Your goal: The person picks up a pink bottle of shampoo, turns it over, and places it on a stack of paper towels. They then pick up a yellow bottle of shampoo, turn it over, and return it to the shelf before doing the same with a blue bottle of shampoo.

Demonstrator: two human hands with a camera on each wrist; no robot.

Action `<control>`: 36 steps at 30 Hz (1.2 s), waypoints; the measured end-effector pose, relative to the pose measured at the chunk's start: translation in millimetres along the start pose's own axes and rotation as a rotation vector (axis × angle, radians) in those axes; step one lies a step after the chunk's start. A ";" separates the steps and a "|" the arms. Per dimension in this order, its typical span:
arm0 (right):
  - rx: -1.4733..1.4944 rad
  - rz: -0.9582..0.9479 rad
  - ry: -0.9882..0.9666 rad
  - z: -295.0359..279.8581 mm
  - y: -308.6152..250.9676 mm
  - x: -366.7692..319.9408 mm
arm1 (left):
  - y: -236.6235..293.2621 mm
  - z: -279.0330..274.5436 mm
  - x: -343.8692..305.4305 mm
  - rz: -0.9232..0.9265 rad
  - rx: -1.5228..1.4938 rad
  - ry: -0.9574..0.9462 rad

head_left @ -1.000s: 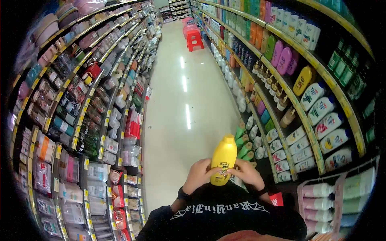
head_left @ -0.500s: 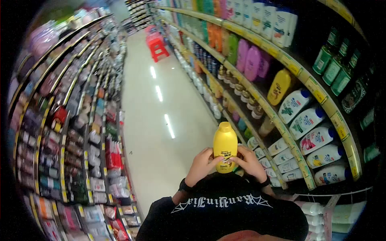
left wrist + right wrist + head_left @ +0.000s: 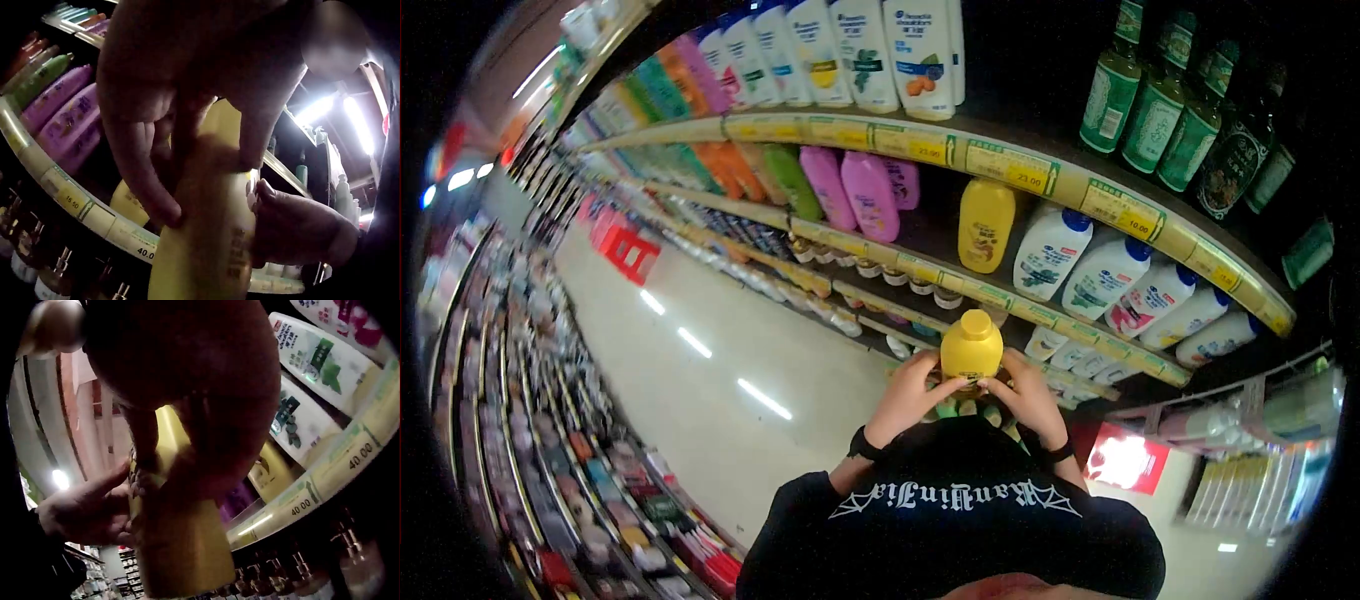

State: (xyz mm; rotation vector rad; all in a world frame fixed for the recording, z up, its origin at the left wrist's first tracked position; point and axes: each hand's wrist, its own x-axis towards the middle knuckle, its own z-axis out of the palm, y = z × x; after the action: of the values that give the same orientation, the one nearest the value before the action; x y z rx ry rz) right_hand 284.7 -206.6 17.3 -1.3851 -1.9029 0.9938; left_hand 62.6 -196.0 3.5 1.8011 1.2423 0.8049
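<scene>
A yellow shampoo bottle point(image 3: 971, 352) with a yellow cap stands upright between both hands, in front of the chest. My left hand point(image 3: 908, 398) grips its left side, the thumb across the front. From the right, my right hand point(image 3: 1029, 398) holds it the same way, and the two thumbs nearly meet over the label. In the left wrist view, fingers point(image 3: 150, 181) curl round the yellow bottle point(image 3: 206, 250). The right wrist view has the bottle point(image 3: 184, 550) below the dark right hand point(image 3: 206, 425). Most of the label is hidden by the thumbs.
Ahead, a shelf holds a similar yellow bottle point(image 3: 986, 226), with white bottles point(image 3: 1052, 252) to its right and pink bottles point(image 3: 869, 196) to its left. Green glass bottles point(image 3: 1157, 118) stand on the upper right. A red stool point(image 3: 626, 254) sits down the aisle floor point(image 3: 730, 400).
The view has swung right, from down the aisle to the shampoo shelf. Both hands keep holding the bottle, whose cap now tips more toward the camera.
</scene>
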 end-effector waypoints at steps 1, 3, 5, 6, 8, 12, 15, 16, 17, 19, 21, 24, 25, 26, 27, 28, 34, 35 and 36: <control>0.017 0.040 0.032 4.2 -8.0 5.9 | -4.6 -9.6 10.6 0.041 0.028 -0.020; -0.028 0.073 0.075 12.0 -13.7 19.6 | -6.4 -29.2 33.5 0.102 0.027 -0.069; -0.125 0.102 0.144 24.5 -13.4 31.8 | -18.1 -39.7 53.8 0.168 0.004 -0.092; -0.174 0.114 0.173 29.1 -18.2 38.7 | -25.6 -43.5 62.2 0.198 -0.007 -0.100; -0.099 0.111 0.226 28.7 -38.1 48.9 | -36.5 -53.9 78.4 0.234 0.054 -0.105; -0.112 0.031 0.339 36.5 -41.3 73.6 | -24.7 -84.9 106.4 0.357 0.065 -0.124; -0.076 0.010 0.469 44.7 -38.6 91.6 | -29.8 -95.1 129.1 0.412 -0.021 -0.180; -0.099 0.027 0.512 47.5 -38.6 96.3 | -29.5 -98.4 133.9 0.421 -0.031 -0.188; -0.123 0.045 0.554 51.2 -36.1 101.1 | -26.7 -102.3 137.5 0.429 -0.041 -0.195; -0.144 0.074 0.605 56.6 -30.8 110.3 | -21.2 -108.9 144.8 0.419 -0.066 -0.208; -0.213 0.079 0.648 63.0 -20.8 118.7 | -20.9 -113.6 151.5 0.452 -0.073 -0.219; -0.361 0.061 0.652 68.9 3.1 131.8 | -16.3 -119.1 157.6 0.468 -0.093 -0.250; -0.417 0.051 0.641 69.2 8.2 134.1 | -15.1 -120.4 159.3 0.467 -0.100 -0.262; -0.441 0.054 0.647 70.4 11.4 134.9 | -15.9 -121.1 161.0 0.478 -0.098 -0.266; -0.464 0.057 0.652 70.7 10.0 136.6 | -17.5 -121.5 162.7 0.489 -0.095 -0.269; -0.487 0.059 0.656 70.6 9.0 138.4 | -19.1 -121.6 164.3 0.499 -0.092 -0.271; -0.711 0.152 0.624 73.4 12.8 152.6 | -25.6 -120.5 169.0 0.491 -0.157 -0.273; -0.726 0.162 0.622 73.1 13.0 154.9 | -26.8 -120.0 169.8 0.494 -0.164 -0.271; -0.740 0.171 0.620 72.1 13.0 157.4 | -27.9 -119.4 171.2 0.497 -0.171 -0.266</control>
State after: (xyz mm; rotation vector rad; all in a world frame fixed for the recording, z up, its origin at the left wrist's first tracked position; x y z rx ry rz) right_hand 187.7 -70.5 -29.4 -1.9848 -1.7202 -0.1520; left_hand 5.0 1.5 48.5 2.0214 0.5415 0.8711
